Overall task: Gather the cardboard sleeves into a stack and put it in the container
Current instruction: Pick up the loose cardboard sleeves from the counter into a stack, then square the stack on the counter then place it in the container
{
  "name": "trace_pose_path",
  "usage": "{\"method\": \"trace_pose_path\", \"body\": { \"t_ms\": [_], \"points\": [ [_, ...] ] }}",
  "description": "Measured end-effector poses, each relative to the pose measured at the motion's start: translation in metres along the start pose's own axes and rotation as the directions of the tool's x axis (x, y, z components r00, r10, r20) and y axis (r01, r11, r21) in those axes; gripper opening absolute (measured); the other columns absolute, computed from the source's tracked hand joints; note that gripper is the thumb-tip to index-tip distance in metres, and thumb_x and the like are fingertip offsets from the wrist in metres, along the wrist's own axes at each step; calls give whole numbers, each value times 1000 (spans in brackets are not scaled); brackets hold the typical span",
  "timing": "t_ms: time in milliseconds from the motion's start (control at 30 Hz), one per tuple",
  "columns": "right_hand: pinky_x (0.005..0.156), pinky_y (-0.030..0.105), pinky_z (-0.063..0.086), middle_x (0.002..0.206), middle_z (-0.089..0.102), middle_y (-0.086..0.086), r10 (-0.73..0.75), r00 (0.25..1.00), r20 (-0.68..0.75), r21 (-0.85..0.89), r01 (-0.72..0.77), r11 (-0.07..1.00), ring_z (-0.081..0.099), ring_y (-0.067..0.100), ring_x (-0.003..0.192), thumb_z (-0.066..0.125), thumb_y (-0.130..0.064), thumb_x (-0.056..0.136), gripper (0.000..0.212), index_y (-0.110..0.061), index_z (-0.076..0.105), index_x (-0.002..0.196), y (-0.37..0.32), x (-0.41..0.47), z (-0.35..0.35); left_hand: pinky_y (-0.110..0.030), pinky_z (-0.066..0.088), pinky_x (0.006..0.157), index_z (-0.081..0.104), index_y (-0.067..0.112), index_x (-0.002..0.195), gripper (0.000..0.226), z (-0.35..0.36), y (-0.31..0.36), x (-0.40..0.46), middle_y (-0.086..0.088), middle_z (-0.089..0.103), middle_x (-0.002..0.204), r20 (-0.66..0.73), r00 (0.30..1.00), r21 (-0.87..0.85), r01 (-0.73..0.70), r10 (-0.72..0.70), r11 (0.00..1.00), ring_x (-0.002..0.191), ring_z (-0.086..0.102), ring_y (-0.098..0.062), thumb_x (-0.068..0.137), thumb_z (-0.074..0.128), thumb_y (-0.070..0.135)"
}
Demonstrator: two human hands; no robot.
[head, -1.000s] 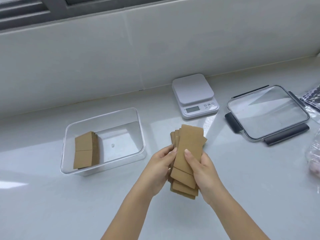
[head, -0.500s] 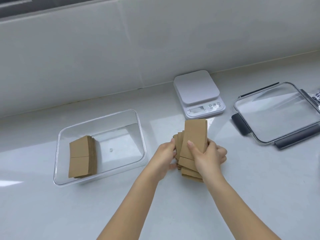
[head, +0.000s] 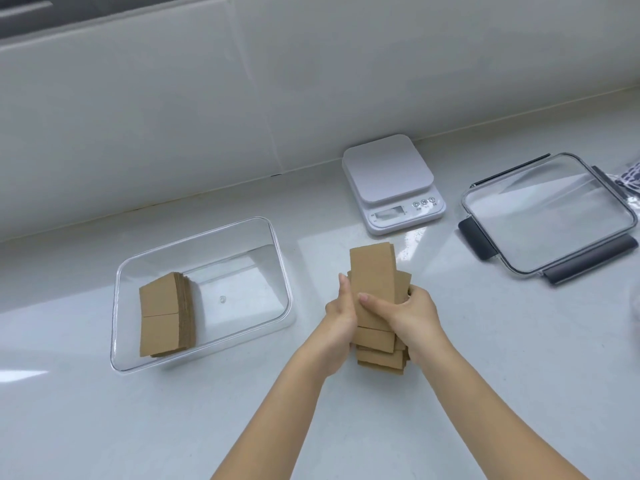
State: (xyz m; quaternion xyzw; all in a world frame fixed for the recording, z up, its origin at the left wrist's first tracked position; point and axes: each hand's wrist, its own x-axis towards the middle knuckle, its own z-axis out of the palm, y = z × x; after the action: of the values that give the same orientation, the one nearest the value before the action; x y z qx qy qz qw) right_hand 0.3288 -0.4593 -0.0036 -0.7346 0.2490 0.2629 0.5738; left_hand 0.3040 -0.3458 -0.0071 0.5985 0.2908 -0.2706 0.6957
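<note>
Both of my hands clasp an uneven bundle of brown cardboard sleeves at the middle of the white counter. My left hand presses its left side and my right hand wraps the front and right side, thumb across the top sleeve. The sleeves' lower ends fan out below my hands. To the left stands a clear plastic container, open on top, with a stack of sleeves leaning against its left end.
A white digital kitchen scale sits behind the bundle near the wall. The container's clear lid with dark clips lies at the right. A patterned bag shows at the right edge. A tiled wall runs along the back.
My hands have squeezed the fanned sleeves closer together and tilted the bundle more upright. The view shifted, so everything sits a little further right and lower.
</note>
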Motion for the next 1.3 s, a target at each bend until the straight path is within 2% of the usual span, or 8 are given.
{"method": "trace_pose_path", "body": {
  "t_ms": [133,433,633,733,800,1000,1133,1300],
  "points": [
    [81,42,58,102,69,-3,10,999,38,-159,-4,987,64,24,102,82,-70,18,93,-28,61,98,18,-7,6,-35,43,103,59,23,126,81,-5,-13,-19,-2,67,122,40,999,-47,4,-3,999,114,61,-15,85,8,71],
    [77,31,54,97,63,-11,-299,927,225,-381,366,849,63,11,89,79,-28,56,67,-28,42,112,25,-76,-1,-33,39,104,45,34,133,64,-28,-43,-78,18,59,126,75,995,303,-79,59,950,117,53,-3,83,29,71],
    [85,32,44,112,59,-3,-518,624,585,-680,725,106,56,23,101,66,-22,68,60,-22,43,124,23,-106,-1,-22,34,98,9,30,146,96,-52,-66,-147,15,36,136,-205,877,447,-310,434,839,126,39,-4,76,74,29],
    [85,33,36,111,58,0,-432,504,748,-622,760,-189,55,25,100,62,-18,75,53,-16,42,124,33,-112,18,-21,20,107,13,26,147,100,-53,-82,-159,15,29,140,-123,728,786,-343,674,515,134,25,-3,68,75,29],
    [87,33,34,110,56,4,-396,458,796,-583,756,-298,54,26,101,62,-16,77,54,-9,39,126,46,-111,33,-30,9,115,10,22,148,94,-45,-94,-150,10,23,151,-66,765,914,-211,640,347,143,12,-10,74,67,35],
    [113,54,18,139,43,10,-485,522,702,-686,679,-261,38,30,133,76,-49,54,114,-8,19,145,83,-89,30,-59,20,106,40,-1,134,110,-45,-127,-118,-12,54,138,-108,773,993,109,625,37,132,44,-32,50,73,62],
    [89,44,51,105,65,3,-573,489,658,-689,697,-196,64,25,96,68,-64,47,92,-11,52,121,83,-78,23,-55,12,107,42,-5,132,107,-51,-121,-114,-17,53,137,-64,772,994,106,632,-29,132,43,-32,52,61,64],
    [69,38,51,82,62,0,-586,468,661,-712,638,-293,62,22,75,77,-53,40,76,-12,59,101,85,-83,32,-57,13,108,41,-5,135,105,-46,-122,-108,-19,50,139,0,777,987,101,629,-124,133,42,-34,52,67,55]
  ]
}}
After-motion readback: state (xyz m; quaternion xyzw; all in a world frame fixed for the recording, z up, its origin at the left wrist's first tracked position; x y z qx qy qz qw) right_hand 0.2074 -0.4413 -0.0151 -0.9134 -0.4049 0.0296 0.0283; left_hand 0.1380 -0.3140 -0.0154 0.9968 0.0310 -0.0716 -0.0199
